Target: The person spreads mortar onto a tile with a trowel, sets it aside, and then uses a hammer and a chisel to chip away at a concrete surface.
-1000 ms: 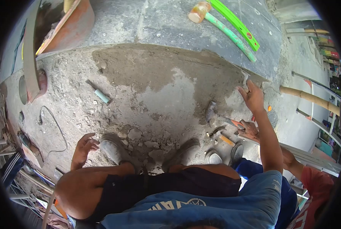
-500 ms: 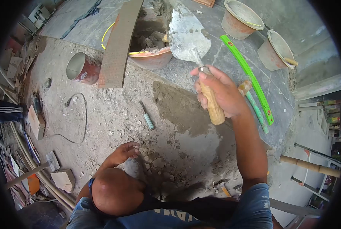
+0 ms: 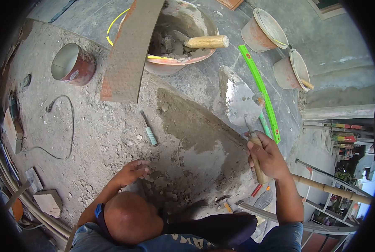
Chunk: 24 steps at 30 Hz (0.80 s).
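The right hand (image 3: 268, 157) is clenching the wooden grip of a trowel (image 3: 239, 98), whose mortar-smeared blade is pointing toward twelve o'clock and hovering over the edge of the grey paving. The left hand (image 3: 132, 171), at nine o'clock from it, is lying loosely curled on the rubble, grasping nothing that shows. Between the hands a damp patch (image 3: 196, 134) is darkening the rough floor (image 3: 90, 138). Judging by that, only this strip is getting wetted or bedded, while the broken ground toward eight and nine o'clock is lying dry and untouched, so most of the surface seems left. At twelve o'clock a basin (image 3: 170, 67) is holding grey mortar with a wooden handle (image 3: 206, 41) sticking out, so material is waiting. A green level (image 3: 259, 90) is lying at one o'clock of the trowel, and a chisel (image 3: 148, 129) is resting at ten o'clock of the patch.
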Each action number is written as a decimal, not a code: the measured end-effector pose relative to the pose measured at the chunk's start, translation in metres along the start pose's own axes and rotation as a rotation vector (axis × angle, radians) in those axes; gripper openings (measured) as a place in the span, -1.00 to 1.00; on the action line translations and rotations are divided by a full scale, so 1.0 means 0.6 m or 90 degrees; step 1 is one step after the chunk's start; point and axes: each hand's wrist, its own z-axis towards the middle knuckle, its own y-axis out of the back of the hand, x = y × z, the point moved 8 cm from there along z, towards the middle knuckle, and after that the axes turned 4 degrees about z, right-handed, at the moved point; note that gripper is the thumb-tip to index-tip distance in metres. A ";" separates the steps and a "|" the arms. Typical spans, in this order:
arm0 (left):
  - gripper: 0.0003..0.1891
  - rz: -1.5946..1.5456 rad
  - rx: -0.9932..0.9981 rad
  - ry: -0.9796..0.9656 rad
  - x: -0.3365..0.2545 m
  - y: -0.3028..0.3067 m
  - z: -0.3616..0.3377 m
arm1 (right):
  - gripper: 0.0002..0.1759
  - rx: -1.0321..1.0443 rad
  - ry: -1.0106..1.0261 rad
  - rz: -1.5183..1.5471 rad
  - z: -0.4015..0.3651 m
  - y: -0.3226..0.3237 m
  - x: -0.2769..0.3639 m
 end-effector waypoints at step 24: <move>-0.57 0.034 0.008 0.069 0.030 -0.006 -0.009 | -0.46 -0.154 0.093 -0.578 -0.055 0.059 -0.438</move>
